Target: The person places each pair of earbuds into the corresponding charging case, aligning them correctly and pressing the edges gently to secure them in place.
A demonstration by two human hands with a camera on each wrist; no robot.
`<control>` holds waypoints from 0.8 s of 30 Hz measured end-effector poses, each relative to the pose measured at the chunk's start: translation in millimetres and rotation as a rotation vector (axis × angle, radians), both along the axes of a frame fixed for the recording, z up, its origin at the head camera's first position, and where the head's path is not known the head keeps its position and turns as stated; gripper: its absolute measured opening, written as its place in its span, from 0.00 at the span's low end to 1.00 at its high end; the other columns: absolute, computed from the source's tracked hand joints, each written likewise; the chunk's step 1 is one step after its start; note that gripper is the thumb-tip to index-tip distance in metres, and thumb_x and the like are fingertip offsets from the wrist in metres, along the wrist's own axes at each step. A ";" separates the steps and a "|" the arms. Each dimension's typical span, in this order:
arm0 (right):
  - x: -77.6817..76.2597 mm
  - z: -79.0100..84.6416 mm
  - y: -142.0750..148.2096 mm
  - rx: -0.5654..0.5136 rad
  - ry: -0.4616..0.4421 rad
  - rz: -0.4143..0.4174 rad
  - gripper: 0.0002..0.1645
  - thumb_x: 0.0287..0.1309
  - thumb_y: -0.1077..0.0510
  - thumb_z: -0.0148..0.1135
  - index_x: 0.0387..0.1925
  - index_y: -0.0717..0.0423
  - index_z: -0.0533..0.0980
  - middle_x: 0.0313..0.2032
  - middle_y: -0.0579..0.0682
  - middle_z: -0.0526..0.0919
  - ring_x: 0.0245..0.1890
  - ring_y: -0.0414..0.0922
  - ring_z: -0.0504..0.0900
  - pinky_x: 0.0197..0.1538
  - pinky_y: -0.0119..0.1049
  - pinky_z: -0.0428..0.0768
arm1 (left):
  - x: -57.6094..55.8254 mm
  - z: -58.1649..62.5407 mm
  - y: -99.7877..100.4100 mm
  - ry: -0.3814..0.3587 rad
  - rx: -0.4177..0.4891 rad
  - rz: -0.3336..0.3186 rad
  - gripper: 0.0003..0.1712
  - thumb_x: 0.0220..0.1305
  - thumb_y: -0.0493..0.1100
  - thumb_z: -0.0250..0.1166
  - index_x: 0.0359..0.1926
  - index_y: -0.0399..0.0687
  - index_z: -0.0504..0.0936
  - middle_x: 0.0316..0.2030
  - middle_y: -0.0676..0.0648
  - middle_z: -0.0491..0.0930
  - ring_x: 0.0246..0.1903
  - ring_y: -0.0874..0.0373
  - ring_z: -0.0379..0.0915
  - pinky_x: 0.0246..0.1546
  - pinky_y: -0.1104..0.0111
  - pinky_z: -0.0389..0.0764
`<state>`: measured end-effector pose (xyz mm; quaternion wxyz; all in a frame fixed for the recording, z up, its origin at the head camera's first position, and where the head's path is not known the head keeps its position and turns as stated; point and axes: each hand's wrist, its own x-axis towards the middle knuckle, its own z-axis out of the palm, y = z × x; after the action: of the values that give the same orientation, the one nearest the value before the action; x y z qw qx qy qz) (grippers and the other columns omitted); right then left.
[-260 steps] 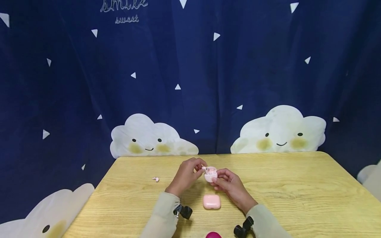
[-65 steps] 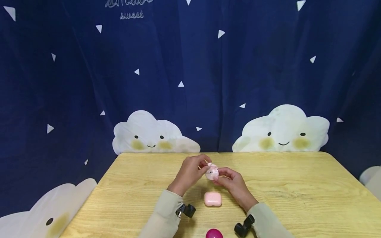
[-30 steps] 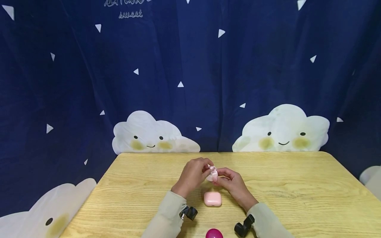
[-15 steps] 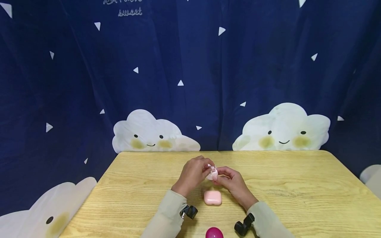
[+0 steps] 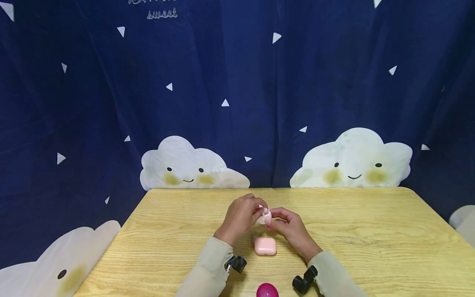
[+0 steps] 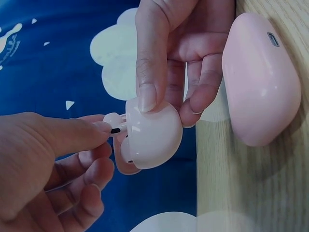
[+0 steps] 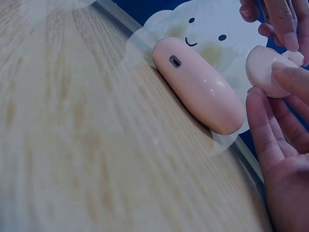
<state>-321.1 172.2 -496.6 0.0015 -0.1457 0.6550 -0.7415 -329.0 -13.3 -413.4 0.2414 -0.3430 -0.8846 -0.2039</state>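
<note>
My right hand (image 5: 291, 230) grips a rounded pale pink earbud case (image 6: 157, 137), thumb on its front and fingers behind. The case's lid stands open, facing left in the left wrist view. Between thumb and index finger, my left hand (image 5: 238, 218) pinches a white earbud (image 6: 113, 120) with a dark patch, right at the case's mouth. Part of a second earbud (image 6: 126, 149) shows inside the case beside it. A closed, glossy pink earbud case (image 5: 265, 246) with a charging port lies on the table below both hands.
A magenta round object (image 5: 267, 290) sits at the near edge of the wooden table (image 5: 371, 235), partly cut off by the frame. Behind the table hangs a dark blue curtain (image 5: 237, 82) with clouds and triangles.
The earbud that lay on the table's left side 8.7 s ago is gone from there. The held case has been turned, and my left hand has shifted slightly right; the last half second shows almost no motion.
</note>
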 end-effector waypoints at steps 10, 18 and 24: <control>-0.4 0.2 -0.8 -0.008 0.002 0.009 0.25 0.57 0.63 0.66 0.53 0.71 0.72 0.46 0.59 0.79 0.39 0.46 0.85 0.48 0.48 0.80 | 0.6 0.5 -1.2 0.006 -0.006 0.004 0.03 0.55 0.42 0.72 0.33 0.53 0.88 0.27 0.54 0.78 0.25 0.66 0.71 0.25 0.76 0.70; 0.6 -0.6 -0.1 0.001 -0.014 -0.005 0.24 0.57 0.63 0.66 0.53 0.70 0.72 0.46 0.59 0.79 0.39 0.46 0.85 0.48 0.46 0.81 | -0.3 0.2 -1.4 -0.023 0.017 0.013 0.04 0.56 0.43 0.72 0.34 0.53 0.88 0.26 0.54 0.78 0.25 0.66 0.71 0.25 0.76 0.70; -0.1 0.9 -0.6 -0.008 -0.040 -0.033 0.24 0.56 0.63 0.67 0.53 0.70 0.73 0.46 0.60 0.79 0.40 0.47 0.84 0.48 0.45 0.81 | -2.4 -0.3 -2.6 -0.115 0.073 0.035 0.09 0.60 0.47 0.69 0.39 0.51 0.86 0.26 0.54 0.76 0.24 0.66 0.70 0.24 0.76 0.69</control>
<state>-321.2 171.6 -495.7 0.0017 -0.1198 0.6543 -0.7467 -331.4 -16.0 -413.7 0.2061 -0.3062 -0.8948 -0.2513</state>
